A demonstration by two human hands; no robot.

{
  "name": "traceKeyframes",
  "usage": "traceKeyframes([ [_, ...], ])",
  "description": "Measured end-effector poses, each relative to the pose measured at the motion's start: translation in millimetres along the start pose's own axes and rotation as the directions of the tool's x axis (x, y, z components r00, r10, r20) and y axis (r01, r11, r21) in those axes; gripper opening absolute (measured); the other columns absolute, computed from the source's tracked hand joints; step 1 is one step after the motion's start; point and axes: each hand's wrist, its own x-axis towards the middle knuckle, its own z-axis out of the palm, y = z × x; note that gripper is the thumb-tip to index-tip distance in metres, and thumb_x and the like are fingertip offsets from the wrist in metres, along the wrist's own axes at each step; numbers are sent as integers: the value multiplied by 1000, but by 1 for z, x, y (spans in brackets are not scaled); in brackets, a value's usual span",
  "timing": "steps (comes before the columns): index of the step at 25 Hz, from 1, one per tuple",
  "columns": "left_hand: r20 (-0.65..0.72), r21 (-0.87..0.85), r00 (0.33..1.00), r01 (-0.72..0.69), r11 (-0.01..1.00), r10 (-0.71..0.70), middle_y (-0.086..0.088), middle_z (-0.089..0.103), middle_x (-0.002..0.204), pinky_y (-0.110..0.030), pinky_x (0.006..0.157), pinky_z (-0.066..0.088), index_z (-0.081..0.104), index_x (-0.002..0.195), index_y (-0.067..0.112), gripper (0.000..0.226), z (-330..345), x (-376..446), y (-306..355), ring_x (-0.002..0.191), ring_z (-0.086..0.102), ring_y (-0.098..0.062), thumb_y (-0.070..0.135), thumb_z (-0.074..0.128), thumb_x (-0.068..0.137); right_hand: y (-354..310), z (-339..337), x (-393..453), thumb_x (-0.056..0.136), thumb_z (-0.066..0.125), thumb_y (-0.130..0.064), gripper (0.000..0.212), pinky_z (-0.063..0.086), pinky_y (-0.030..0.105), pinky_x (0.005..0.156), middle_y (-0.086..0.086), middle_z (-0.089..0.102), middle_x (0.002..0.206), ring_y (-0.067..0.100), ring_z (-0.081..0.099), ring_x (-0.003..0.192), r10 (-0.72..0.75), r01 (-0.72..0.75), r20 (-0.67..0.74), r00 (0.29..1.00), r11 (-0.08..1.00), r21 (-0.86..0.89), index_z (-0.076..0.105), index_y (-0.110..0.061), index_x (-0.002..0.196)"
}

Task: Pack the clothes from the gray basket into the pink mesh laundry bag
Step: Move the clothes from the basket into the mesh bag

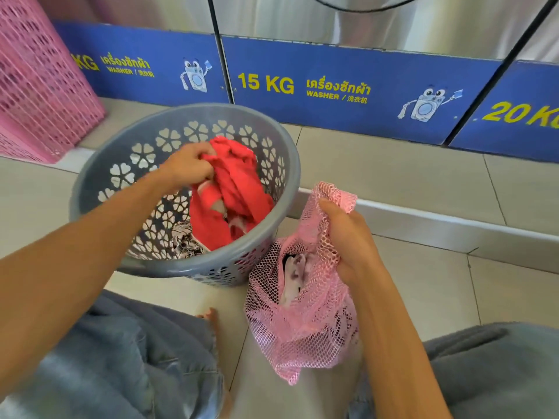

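Red garment (236, 189) gripped above basket rim (181, 269).

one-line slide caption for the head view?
Left hand pulls red garment from gray basket; right hand grips pink mesh bag.

I'm looking down at a pale tiled floor (393, 182). The gray basket (90, 176) stands on it, tilted toward me. Just right of it the pink mesh bag (305, 331) hangs with its bottom at the tiles; I can't tell if it rests there. A pink crate (39, 86) sits far left. A bare foot (211, 317) touches down between the knees.
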Motion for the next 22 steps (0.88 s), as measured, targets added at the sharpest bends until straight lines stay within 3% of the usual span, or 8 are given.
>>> traceKeyframes([
  [3,-97,-469,995,-45,882,-1,-4,56,74,-29,64,45,59,74,23,40,-41,-39,41,68,53,-17,-15,50,66,-5,-16,-12,95,62,-40,42,53,58,101,10,75,121,34,71,110,-17,17,-26,1000,1000,19,65,-17,130],
  [5,-90,-658,995,-85,748,34,-6,62,80,-31,70,52,62,78,22,42,-53,-71,62,73,60,-19,-16,46,68,-6,-27,-18,96,62,-37,39,55,55,99,13,76,117,34,73,106,-26,28,-37,999,999,41,65,-14,128],
  [9,62,-878,997,35,478,41,1,68,60,-23,58,56,65,56,16,49,-36,-133,93,54,66,-13,-10,35,84,-7,-50,-29,95,65,-35,35,57,54,96,13,80,107,34,75,99,-71,77,-83,994,994,77,71,-12,121],
  [12,170,-906,984,138,401,46,1,63,56,-22,57,53,55,65,12,34,-6,-153,108,50,62,-12,-6,34,85,-5,-65,-38,94,64,-40,34,59,50,87,15,79,103,33,74,94,-99,115,-137,986,987,114,72,-13,114],
  [14,202,-882,976,144,449,83,0,65,61,-22,57,53,55,73,13,26,18,-158,116,54,62,-12,-4,40,85,-3,-72,-42,97,61,-42,35,57,43,76,14,80,98,28,74,83,-118,140,-143,983,977,160,72,-12,112],
  [16,169,-815,976,58,577,140,1,63,65,-21,54,50,57,76,19,34,49,-161,123,59,58,-13,-12,43,83,-1,-75,-46,98,61,-42,35,59,39,75,8,82,92,21,76,77,-136,163,-149,979,969,187,74,-12,110],
  [19,17,-661,981,-133,738,193,6,58,70,-25,56,41,59,74,25,44,104,-167,122,64,48,-12,-16,43,72,4,-74,-45,92,64,-47,44,60,47,91,7,81,105,26,77,95,-158,180,-160,974,974,138,74,-13,118],
  [22,-10,-510,956,-258,821,294,13,59,74,-26,67,40,60,75,26,37,150,-176,112,70,51,-6,-2,41,60,11,-71,-39,93,62,-45,45,59,44,90,4,78,110,22,75,96,-181,194,-150,972,978,77,73,-13,124],
])
